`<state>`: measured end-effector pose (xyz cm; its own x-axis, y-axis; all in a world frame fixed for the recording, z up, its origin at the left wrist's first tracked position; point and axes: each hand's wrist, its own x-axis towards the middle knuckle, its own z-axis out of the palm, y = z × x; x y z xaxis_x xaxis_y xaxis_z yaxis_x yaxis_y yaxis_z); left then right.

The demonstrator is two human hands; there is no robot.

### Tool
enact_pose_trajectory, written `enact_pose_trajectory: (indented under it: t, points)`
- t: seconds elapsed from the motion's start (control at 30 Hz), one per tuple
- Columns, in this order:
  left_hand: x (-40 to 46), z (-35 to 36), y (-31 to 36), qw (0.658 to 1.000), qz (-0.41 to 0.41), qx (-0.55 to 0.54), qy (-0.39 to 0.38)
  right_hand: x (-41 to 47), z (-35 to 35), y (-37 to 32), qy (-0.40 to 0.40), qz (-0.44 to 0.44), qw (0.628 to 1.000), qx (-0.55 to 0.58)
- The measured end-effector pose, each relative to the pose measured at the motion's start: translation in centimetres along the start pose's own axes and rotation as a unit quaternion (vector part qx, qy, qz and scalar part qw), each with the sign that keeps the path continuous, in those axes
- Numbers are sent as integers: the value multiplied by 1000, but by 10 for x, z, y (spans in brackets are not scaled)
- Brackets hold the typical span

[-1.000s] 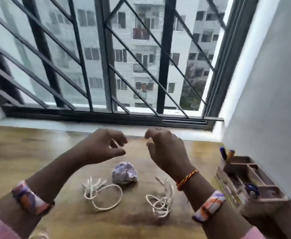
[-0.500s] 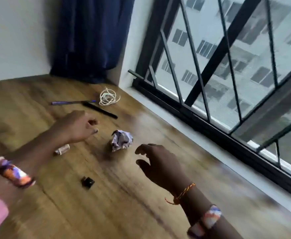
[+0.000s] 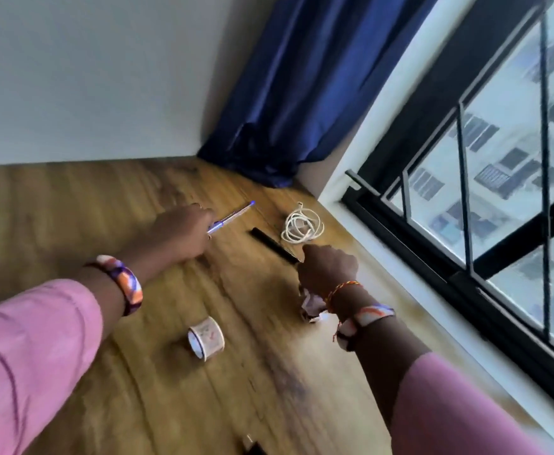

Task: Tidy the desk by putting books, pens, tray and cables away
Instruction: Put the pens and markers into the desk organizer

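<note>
Both hands have reached out to the far corner since half a second ago. The left hand point(image 3: 183, 229) has got hold of the blue pen point(image 3: 231, 218), and the right hand point(image 3: 328, 267) has closed on the near end of the black pen point(image 3: 270, 245), with the crumpled paper point(image 3: 310, 307) now under its wrist.

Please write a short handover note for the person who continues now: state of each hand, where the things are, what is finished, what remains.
Left hand grips the blue pen, tip pointing to the curtain.
Right hand closes on the near end of the black pen, which lies on the desk.
Coiled white cable lies by the window, untouched.
Done: nothing visibly put away.
Left: stow both pens and the cable; books and tray are out of view.
</note>
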<state>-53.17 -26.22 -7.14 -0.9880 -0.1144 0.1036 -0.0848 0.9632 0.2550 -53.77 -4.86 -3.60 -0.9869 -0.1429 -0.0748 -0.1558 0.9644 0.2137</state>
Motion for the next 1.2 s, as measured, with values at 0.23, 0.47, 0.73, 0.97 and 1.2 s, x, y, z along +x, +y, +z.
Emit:
enact_pose_trajectory:
  t: [0.23,0.47,0.73,0.97,1.2]
  points:
    - [-11,-18,2,985,-32,-139,96,-16,13,5,40,30,999,9]
    - [-35,-93,67,936,67,-264,221,-100,-28,65,276,44,948,152]
    - [-129,-153,253,875,276,-335,214,-284,-75,215,375,131,707,585]
    - [-273,-156,436,810,461,-327,157,-489,-34,341,397,328,451,729]
    - [-458,-126,597,732,598,-326,34,-707,-8,414,378,419,345,750]
